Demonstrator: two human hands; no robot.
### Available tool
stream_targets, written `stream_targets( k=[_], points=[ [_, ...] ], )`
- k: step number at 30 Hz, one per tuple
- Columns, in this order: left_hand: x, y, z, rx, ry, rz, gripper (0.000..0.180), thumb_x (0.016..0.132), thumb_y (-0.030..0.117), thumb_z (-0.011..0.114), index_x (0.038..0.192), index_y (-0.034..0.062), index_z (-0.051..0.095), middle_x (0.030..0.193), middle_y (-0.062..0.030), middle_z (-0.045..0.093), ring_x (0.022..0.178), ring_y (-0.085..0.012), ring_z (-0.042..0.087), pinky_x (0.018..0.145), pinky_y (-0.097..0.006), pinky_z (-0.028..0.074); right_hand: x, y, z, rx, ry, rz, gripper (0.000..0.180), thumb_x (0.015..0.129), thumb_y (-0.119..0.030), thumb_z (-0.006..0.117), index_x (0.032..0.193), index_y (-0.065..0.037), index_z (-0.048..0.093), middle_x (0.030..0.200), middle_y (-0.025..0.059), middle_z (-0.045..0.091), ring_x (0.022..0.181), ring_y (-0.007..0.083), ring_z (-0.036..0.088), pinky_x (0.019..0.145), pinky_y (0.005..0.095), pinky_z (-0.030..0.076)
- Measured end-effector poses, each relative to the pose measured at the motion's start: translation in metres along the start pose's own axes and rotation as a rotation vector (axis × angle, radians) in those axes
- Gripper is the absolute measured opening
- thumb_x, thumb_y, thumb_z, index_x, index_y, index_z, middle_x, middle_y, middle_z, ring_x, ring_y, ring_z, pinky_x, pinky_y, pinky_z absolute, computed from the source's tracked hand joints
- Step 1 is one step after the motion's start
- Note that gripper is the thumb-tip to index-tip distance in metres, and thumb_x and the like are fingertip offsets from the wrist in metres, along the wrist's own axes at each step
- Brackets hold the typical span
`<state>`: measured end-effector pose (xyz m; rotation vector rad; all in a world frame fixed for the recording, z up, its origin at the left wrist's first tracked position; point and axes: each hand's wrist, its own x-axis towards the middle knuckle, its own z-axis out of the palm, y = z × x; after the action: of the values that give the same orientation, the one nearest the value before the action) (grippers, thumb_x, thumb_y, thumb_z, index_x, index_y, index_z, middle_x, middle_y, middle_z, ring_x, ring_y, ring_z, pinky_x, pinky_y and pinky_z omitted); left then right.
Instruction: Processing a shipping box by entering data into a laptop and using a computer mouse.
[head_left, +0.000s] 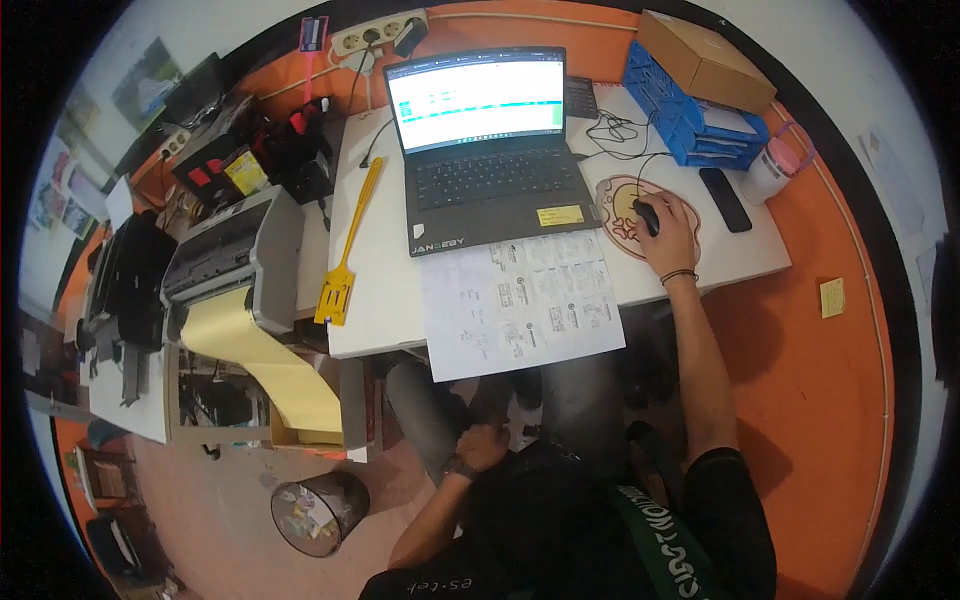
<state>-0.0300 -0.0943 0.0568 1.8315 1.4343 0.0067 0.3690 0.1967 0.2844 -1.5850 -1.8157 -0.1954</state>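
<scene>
My right hand (668, 235) rests over a black computer mouse (647, 217), its fingers curved around it. The mouse lies on a round mouse pad (618, 222) with a pink and yellow pattern. To its left stands a laptop (490, 150), opened, with a lit screen and a yellow sticky note (560, 215) beside the touchpad. Printed and handwritten sheets (525, 320) stick out from under the laptop over the desk's front edge. My left hand (482, 447) lies low on my lap, apart from the desk; its fingers are too unclear to read.
A phone (725, 199), a white tumbler (770, 172) and blue trays (700, 125) with a cardboard box (708, 60) fill the right side. A yellow fly swatter (345, 255) lies at the desk's left. Beside it, a printer (235, 255) feeds yellow paper. A wastebasket (320, 510) stands below.
</scene>
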Motion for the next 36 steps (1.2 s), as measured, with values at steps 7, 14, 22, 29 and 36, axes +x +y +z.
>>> stream_targets(
  k=[7, 14, 22, 29, 36],
  points=[
    [-0.09, 0.07, -0.119, -0.306, -0.026, 0.132, 0.041, 0.12, 0.035, 0.055, 0.149, 0.0102, 0.07, 0.117, -0.0145, 0.085, 0.11, -0.0359, 0.082, 0.098, -0.046, 0.061, -0.001, -0.014, -0.007, 0.095, 0.005, 0.038, 0.039, 0.093, -0.013, 0.083, 0.132, -0.013, 0.077, 0.142, 0.0148, 0.066, 0.129, 0.0427, 0.067, 0.11, 0.0507, 0.058],
    [-0.103, 0.17, -0.282, -0.363, -0.078, 0.312, 0.035, 0.119, 0.026, 0.058, 0.145, 0.0068, 0.072, 0.099, -0.0092, 0.082, 0.097, -0.0214, 0.08, 0.091, -0.037, 0.061, -0.002, -0.016, -0.012, 0.074, -0.012, 0.053, 0.036, 0.096, -0.014, 0.081, 0.132, -0.013, 0.077, 0.143, 0.0153, 0.066, 0.128, 0.0433, 0.066, 0.109, 0.0521, 0.058],
    [0.063, 0.149, -0.348, 0.367, 0.975, 0.114, 0.045, 0.104, 0.023, 0.074, 0.146, 0.0096, 0.065, 0.142, -0.0151, 0.067, 0.131, -0.0398, 0.06, 0.11, -0.054, 0.047, -0.001, -0.011, -0.006, 0.068, 0.006, 0.006, 0.033, 0.097, -0.012, 0.079, 0.131, -0.012, 0.077, 0.144, 0.0174, 0.066, 0.129, 0.0457, 0.065, 0.109, 0.0534, 0.057],
    [0.134, 0.138, -0.369, 0.444, 1.018, -0.063, 0.051, 0.107, 0.044, 0.067, 0.148, 0.014, 0.064, 0.154, -0.0131, 0.058, 0.142, -0.0372, 0.051, 0.115, -0.068, 0.035, -0.003, -0.019, -0.013, 0.07, -0.005, 0.025, 0.038, 0.095, -0.01, 0.081, 0.133, -0.012, 0.077, 0.145, 0.0166, 0.066, 0.13, 0.0434, 0.065, 0.11, 0.0517, 0.057],
    [0.123, 0.145, -0.351, 0.428, 0.94, -0.155, 0.051, 0.109, 0.046, 0.062, 0.149, 0.0146, 0.064, 0.157, -0.0136, 0.057, 0.147, -0.036, 0.049, 0.12, -0.073, 0.03, -0.002, -0.018, -0.015, 0.034, -0.024, 0.047, 0.039, 0.093, -0.01, 0.082, 0.132, -0.011, 0.078, 0.145, 0.0159, 0.067, 0.134, 0.0417, 0.065, 0.112, 0.0493, 0.056]
  ],
)
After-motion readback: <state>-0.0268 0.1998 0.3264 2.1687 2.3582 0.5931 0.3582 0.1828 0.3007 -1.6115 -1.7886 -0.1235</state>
